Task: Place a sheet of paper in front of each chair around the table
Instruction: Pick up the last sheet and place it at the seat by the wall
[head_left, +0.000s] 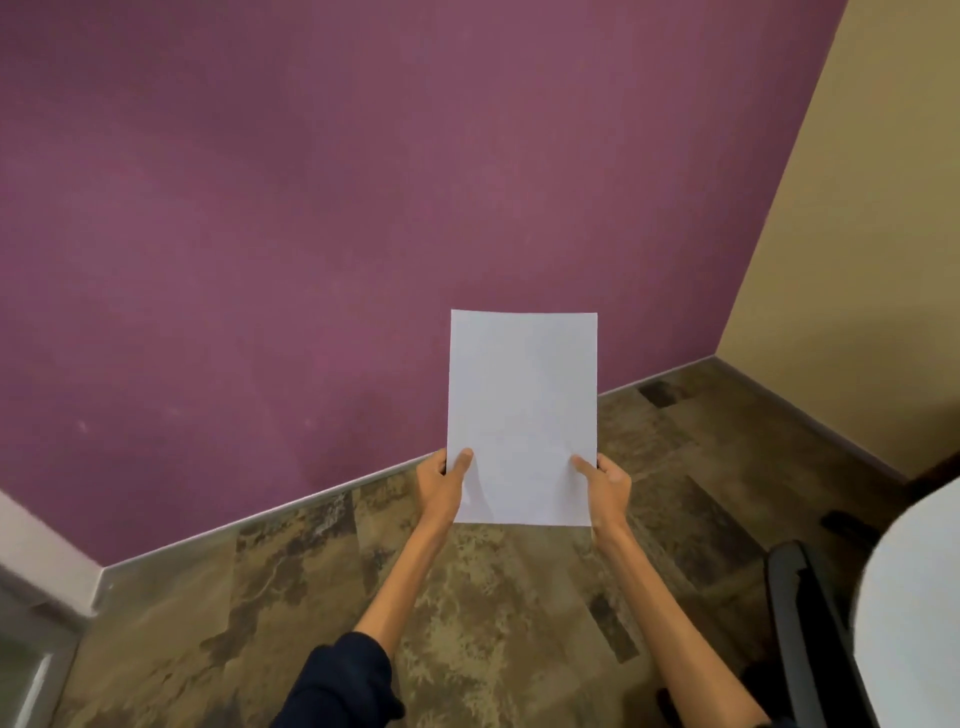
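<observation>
Across the upper left and most of the frame: a purple wall, plain, faintly scuffed low down. At the upper right: a cream-yellow wall, meeting the purple one in a slanting corner line. Along the bottom half: a mottled brown and tan floor, edged by a pale skirting strip at the foot of the purple wall. In the lower right corner: part of a white rounded table edge, cut off by the frame, with a dark chair just beside it to the left, only partly visible. In the lower left corner: a pale ledge and a greyish surface, too blurred to identify.

At centre, slightly right: a white sheet of paper, portrait way up, blank on the visible side, held in the air in front of the wall and floor, well apart from the table. Rising from the bottom edge: two bare forearms, the left one with a dark sleeve pushed up near the elbow.

Left hand closed on the paper's lower left edge, thumb lying on the front face. Right hand closed on the lower right edge, thumb likewise on the front face, remaining fingers hidden behind the sheet.
</observation>
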